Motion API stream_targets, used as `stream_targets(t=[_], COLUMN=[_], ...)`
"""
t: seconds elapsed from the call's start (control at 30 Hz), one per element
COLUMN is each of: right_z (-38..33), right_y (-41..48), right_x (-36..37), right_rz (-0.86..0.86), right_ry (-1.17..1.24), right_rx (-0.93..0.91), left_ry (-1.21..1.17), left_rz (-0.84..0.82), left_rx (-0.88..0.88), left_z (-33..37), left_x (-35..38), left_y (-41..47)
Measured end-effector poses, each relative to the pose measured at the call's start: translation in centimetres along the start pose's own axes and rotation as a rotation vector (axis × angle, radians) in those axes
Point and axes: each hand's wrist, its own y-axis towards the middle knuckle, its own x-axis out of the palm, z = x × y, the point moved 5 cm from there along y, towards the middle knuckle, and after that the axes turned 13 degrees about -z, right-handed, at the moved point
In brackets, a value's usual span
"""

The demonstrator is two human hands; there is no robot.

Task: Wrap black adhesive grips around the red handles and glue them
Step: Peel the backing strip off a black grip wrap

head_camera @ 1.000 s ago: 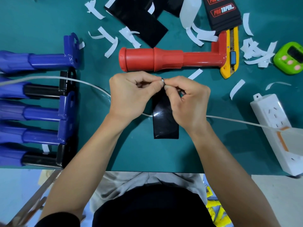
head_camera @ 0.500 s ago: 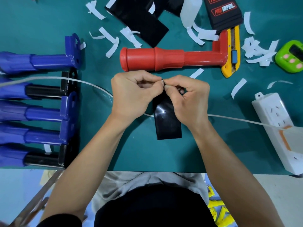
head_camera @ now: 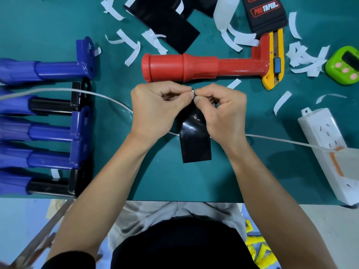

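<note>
We look down from a person's own head at a teal table (head_camera: 165, 181). Nearest to us are the lap and two bare forearms reaching forward.

Both hands meet at the middle of the table, fingers curled in tight. The left hand (head_camera: 155, 109) and the right hand (head_camera: 221, 113) each pinch the far end of a glossy black grip strip (head_camera: 196, 144) between thumb and forefinger, fingertips almost touching. A small white tab (head_camera: 192, 92) shows at the pinch. The strip's near end hangs toward us, and we cannot tell whether it touches the table.

A white cable (head_camera: 291, 142) runs across the table under the hands to a white power strip (head_camera: 326, 148) at the right edge. At the left edge we see a row of blue handles (head_camera: 48, 131), some with black stems.

Just beyond the hands lies the red handle (head_camera: 194, 67), on its side, bare, its wide end to the left. A yellow utility knife (head_camera: 275, 63) lies against its right end, and a green timer (head_camera: 344, 65) sits further right.

Farthest away are black sheets (head_camera: 167, 22), dark packs printed "PRO TAPER" (head_camera: 266, 12), and many white paper scraps (head_camera: 132, 43) scattered about.
</note>
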Motion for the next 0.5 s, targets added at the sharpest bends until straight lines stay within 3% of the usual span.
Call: stream_targets(t=[0.2,0.5], right_z=[0.69,0.65], right_y=[0.0,0.03], right_x=[0.14,0.25], right_rz=[-0.039,-0.054], right_ry=[-0.012,-0.031], right_rx=[0.037,0.046], left_ry=[0.135,0.116], left_rz=[0.027,0.054], left_rx=[0.024,-0.013], left_z=[0.28,0.07], left_x=[0.31,0.4], left_y=[-0.49,-0.42])
